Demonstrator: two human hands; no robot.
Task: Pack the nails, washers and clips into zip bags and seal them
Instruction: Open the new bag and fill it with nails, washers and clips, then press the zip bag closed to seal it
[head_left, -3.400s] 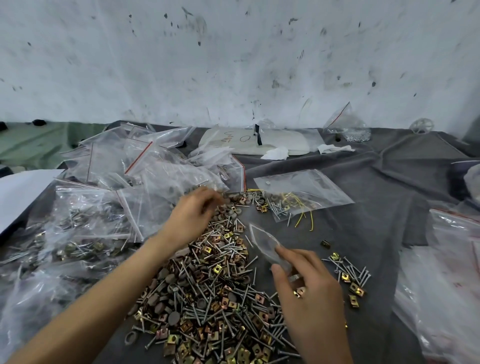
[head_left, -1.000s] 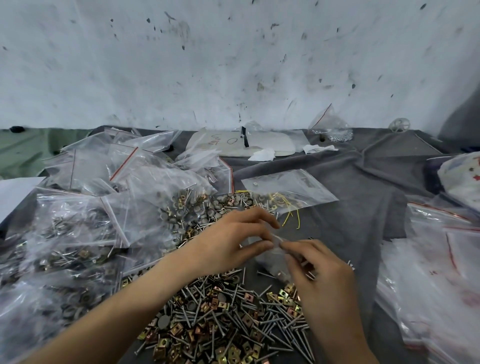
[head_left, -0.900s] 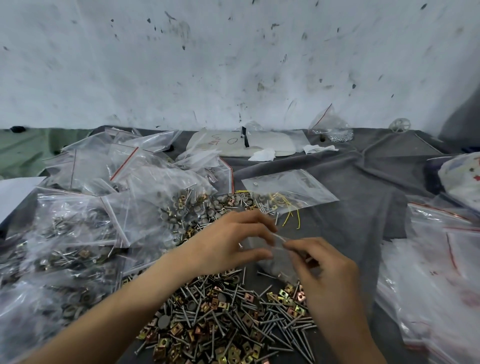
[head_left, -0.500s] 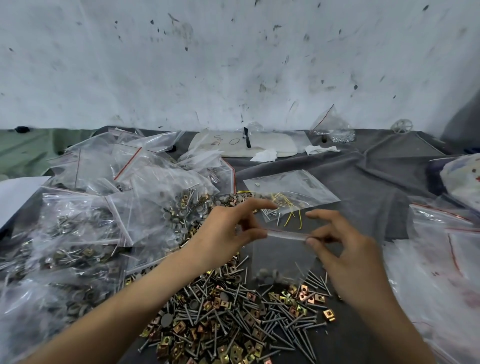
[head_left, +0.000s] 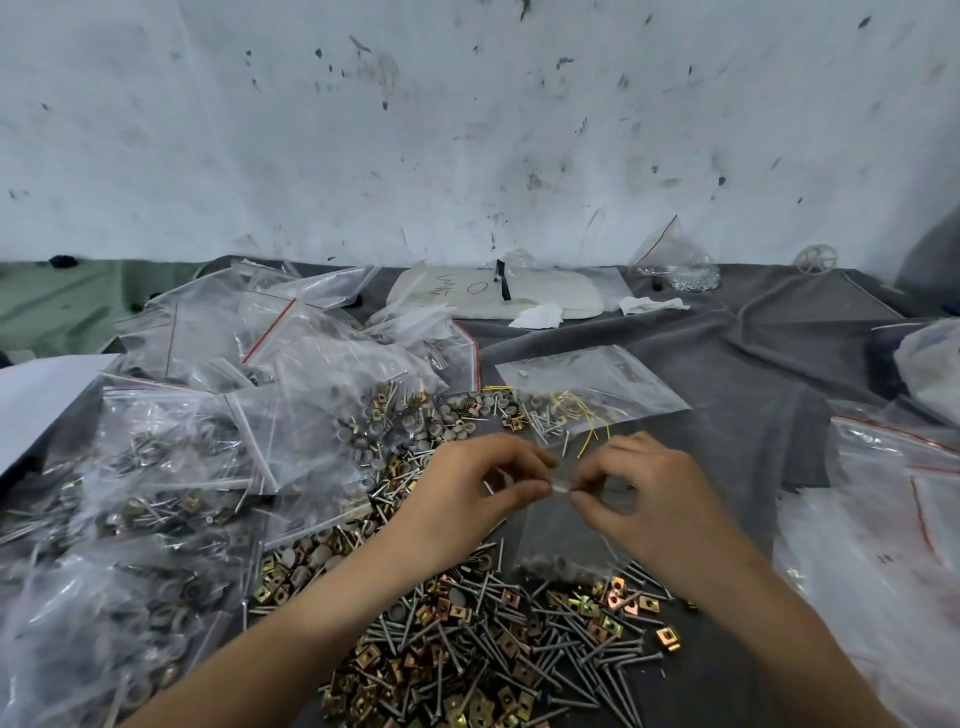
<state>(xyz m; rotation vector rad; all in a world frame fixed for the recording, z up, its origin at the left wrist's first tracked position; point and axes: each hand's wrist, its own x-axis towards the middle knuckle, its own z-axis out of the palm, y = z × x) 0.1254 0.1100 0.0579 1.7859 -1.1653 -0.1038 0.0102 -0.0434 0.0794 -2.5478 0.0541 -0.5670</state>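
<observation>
- Hands meet in the middle of my view. The left hand and the right hand each pinch the top edge of a small clear zip bag between thumb and curled fingers, with the fingertips of the two hands nearly touching.
- The bag hangs upright from that pinch, mouth at the top and closed end down. Its long axis runs top to bottom, and the zip strip lies level, left to right, between my two hands.
- I cannot tell whether the strip is pressed closed.
- A few grey washers sit bunched at the bottom of the bag. That low end is close over the near heap, and I cannot tell if it touches.
- Below my hands a loose heap of nails points every way, mixed with square brass-coloured clips.
- More loose washers lie just beyond my left hand.
- On my left, filled bags lie piled over one another.
- Past my hands a flat bag with yellow wires at its mouth rests on the grey cloth.
- Empty bags lie at my right.
</observation>
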